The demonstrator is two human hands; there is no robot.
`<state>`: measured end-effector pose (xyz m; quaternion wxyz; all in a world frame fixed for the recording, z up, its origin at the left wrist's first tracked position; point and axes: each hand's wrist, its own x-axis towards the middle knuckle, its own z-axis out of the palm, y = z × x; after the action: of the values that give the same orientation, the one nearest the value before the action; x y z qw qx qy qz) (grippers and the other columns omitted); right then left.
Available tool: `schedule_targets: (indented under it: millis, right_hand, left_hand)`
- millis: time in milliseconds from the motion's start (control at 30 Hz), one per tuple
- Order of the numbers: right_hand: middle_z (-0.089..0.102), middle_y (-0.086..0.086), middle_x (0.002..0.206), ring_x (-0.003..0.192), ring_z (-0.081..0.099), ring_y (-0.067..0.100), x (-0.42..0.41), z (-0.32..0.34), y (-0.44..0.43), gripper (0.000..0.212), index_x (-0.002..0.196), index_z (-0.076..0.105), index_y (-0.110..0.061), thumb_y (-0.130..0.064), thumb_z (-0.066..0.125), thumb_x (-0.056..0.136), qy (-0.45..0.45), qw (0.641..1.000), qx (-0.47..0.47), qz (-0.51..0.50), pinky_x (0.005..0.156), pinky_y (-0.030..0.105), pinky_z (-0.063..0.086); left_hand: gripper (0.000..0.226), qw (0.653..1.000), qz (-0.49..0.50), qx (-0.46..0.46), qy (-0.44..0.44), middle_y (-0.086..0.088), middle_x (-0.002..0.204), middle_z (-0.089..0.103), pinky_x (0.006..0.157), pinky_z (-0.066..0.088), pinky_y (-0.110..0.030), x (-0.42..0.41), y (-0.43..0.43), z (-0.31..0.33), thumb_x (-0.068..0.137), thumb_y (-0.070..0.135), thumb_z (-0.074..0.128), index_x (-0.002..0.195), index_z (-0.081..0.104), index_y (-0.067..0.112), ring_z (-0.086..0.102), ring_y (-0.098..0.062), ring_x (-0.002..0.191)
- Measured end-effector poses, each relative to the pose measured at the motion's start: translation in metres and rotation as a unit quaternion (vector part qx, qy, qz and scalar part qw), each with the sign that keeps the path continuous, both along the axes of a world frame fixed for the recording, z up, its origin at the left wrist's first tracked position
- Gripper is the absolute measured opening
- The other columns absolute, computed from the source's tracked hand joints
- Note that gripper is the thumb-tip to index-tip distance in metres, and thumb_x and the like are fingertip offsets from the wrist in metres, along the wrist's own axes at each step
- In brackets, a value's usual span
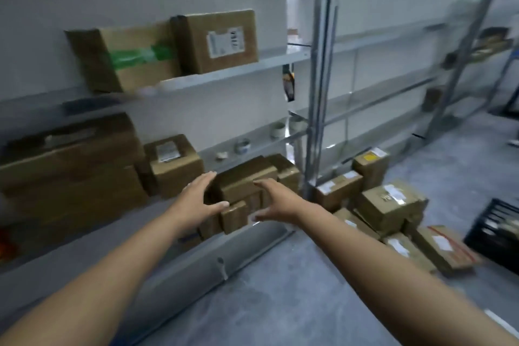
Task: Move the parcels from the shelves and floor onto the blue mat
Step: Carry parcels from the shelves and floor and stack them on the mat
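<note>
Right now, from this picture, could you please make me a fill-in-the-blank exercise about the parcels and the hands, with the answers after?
1. One carton on the upper shelf carries a strip of ____ tape.
2. The upper shelf holds ____ cartons in all.
3. The parcel pile right of the metal post lies on the ____.
4. The left hand and the right hand reach toward the stacked parcels and hold ____.
Answers: green, two, floor, nothing.
</note>
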<state>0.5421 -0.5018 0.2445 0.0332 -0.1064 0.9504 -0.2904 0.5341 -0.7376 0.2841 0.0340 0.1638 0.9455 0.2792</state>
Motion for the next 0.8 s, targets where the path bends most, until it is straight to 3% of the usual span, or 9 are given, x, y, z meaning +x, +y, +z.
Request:
schedule_targets:
  millis: [167,333,433,567,800]
  right_hand:
    - [0.047,0.003,0.141,0.129,0.046,0.020,0.025,-0.030,0.178,0.089,0.142,0.042,-0.019,-0.040,0.085,0.067,-0.032,0.987,-0.040,-0.153,0.106,0.032,0.040]
    - [0.042,0.001,0.148,0.135,0.042,0.018,0.050,-0.055,0.315,0.095,0.147,0.036,-0.020,-0.045,0.084,0.068,-0.067,0.954,-0.061,-0.286,0.110,0.033,0.038]
    - [0.039,0.003,0.151,0.137,0.041,0.021,0.049,-0.068,0.375,0.097,0.148,0.034,-0.019,-0.045,0.084,0.069,-0.085,0.931,-0.078,-0.347,0.112,0.039,0.038]
    - [0.046,0.003,0.146,0.131,0.046,0.020,0.026,-0.094,0.432,0.092,0.144,0.039,-0.017,-0.042,0.085,0.069,-0.096,0.905,-0.104,-0.400,0.108,0.041,0.042]
    - [0.039,-0.001,0.152,0.136,0.042,0.020,-0.075,-0.157,0.494,0.095,0.146,0.035,-0.024,-0.047,0.083,0.068,-0.132,0.871,-0.130,-0.456,0.109,0.044,0.041]
  left_hand:
    - [0.087,0.992,-0.128,-0.001,-0.014,-0.002,0.158,0.030,0.117,0.019,-0.025,-0.035,0.203,-0.028,0.080,0.038,0.077,0.151,0.032,0.015,0.027,-0.016,0.145]
    - [0.087,0.977,-0.206,0.013,-0.061,0.001,0.157,0.031,0.117,0.028,-0.037,-0.059,0.351,-0.055,0.079,0.042,0.076,0.151,0.030,0.023,0.029,-0.017,0.143]
    - [0.086,0.969,-0.234,0.014,-0.084,0.002,0.155,0.034,0.114,0.029,-0.031,-0.079,0.408,-0.075,0.079,0.042,0.076,0.150,0.030,0.024,0.032,-0.016,0.141]
    - [0.088,0.957,-0.257,-0.001,-0.137,0.003,0.158,0.029,0.115,0.035,-0.043,-0.125,0.463,-0.107,0.079,0.045,0.075,0.152,0.027,0.027,0.031,-0.018,0.143]
    - [0.085,0.943,-0.277,-0.015,-0.181,0.002,0.159,0.026,0.117,0.029,-0.046,-0.241,0.557,-0.173,0.083,0.039,0.073,0.153,0.025,0.025,0.024,-0.021,0.146]
